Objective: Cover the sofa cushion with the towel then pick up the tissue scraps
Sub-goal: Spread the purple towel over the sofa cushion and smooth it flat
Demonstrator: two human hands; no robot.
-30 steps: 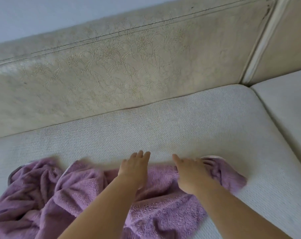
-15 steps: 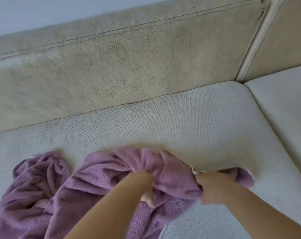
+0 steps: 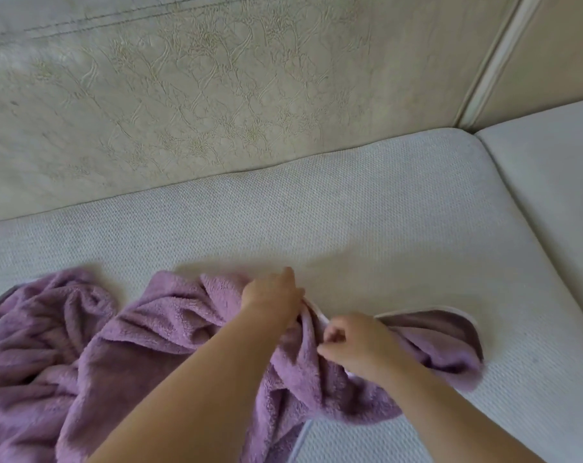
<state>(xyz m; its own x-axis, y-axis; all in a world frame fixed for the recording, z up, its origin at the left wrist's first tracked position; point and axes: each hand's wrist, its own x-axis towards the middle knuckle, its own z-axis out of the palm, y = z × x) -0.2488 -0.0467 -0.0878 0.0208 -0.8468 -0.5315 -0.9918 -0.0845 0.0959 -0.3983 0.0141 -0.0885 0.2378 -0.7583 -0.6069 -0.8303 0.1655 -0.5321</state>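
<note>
So the purple fluffy towel is all bunched up on the near part of the pale woven sofa cushion, with most of the cushion toward the backrest bare. Both hands are working the towel's white-trimmed edge right in the middle. The left hand is curled down onto the fabric with its fingers closed around a gathered fold, just beside the trim. The right hand is in a loose fist, pinching the edge between thumb and fingers, and the two hands are almost touching. To the right of the right hand a flap of towel lies open showing its white border. A second seat cushion sits next to this one on the right. Can't spot any tissue scraps in view.
</note>
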